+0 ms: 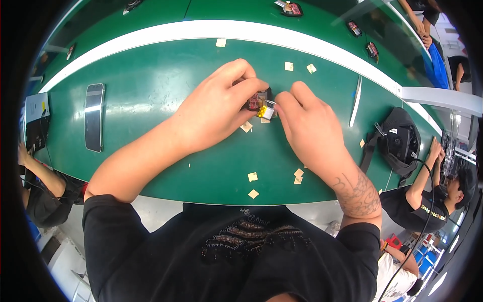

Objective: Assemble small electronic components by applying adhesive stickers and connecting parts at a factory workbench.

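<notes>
My left hand is closed on a small electronic device with a black case and red circuit board. A silver battery with yellow tape sits at the board's near right side, between my two hands. My right hand is closed, thumb and index finger pinched on a thin silver pointed tool that looks like tweezers; most of it is hidden. Its tip is close to the battery, but I cannot tell whether they touch. Small cream paper squares lie about, one just below my left fingers.
A phone lies at left on the green table. At right are a white stick and a black bag with a cable. Beyond the white divider lie several similar devices. Other people work at both sides.
</notes>
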`<state>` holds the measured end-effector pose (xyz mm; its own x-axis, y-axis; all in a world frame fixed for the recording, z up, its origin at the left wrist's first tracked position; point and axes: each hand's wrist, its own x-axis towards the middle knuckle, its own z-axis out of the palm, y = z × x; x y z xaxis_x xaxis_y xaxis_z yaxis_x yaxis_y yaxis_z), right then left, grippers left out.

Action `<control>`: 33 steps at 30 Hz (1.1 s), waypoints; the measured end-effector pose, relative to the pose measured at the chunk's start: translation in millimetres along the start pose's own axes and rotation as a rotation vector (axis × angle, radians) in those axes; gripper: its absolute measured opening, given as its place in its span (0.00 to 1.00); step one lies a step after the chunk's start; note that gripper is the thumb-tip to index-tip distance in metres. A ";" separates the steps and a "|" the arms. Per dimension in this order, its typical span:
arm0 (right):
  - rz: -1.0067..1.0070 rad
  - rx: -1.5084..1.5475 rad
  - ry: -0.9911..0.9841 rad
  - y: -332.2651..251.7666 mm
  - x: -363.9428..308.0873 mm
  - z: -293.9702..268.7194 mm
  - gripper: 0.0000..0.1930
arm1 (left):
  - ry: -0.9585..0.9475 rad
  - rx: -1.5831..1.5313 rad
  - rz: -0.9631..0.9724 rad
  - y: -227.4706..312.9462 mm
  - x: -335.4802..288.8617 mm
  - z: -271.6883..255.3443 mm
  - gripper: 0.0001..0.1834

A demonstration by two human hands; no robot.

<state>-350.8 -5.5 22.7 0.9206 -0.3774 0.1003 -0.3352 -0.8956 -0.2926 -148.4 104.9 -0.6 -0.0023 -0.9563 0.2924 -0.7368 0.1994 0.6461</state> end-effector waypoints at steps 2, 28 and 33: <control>0.017 0.023 0.003 1.5 -0.5 2.6 0.10 | -0.005 -0.001 -0.009 0.7 0.0 0.2 0.26; 0.139 0.720 -0.044 22.8 12.9 5.5 0.12 | -0.099 -0.113 -0.038 -10.0 3.1 -5.4 0.23; 0.331 0.973 -0.183 29.5 12.2 7.2 0.10 | -0.107 -0.048 0.021 -10.2 1.6 -6.3 0.22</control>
<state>-348.0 -34.7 8.4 0.8555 -0.4553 -0.2465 -0.3451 -0.1465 -0.9271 -136.6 102.6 -2.4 -0.0915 -0.9686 0.2313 -0.7027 0.2273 0.6742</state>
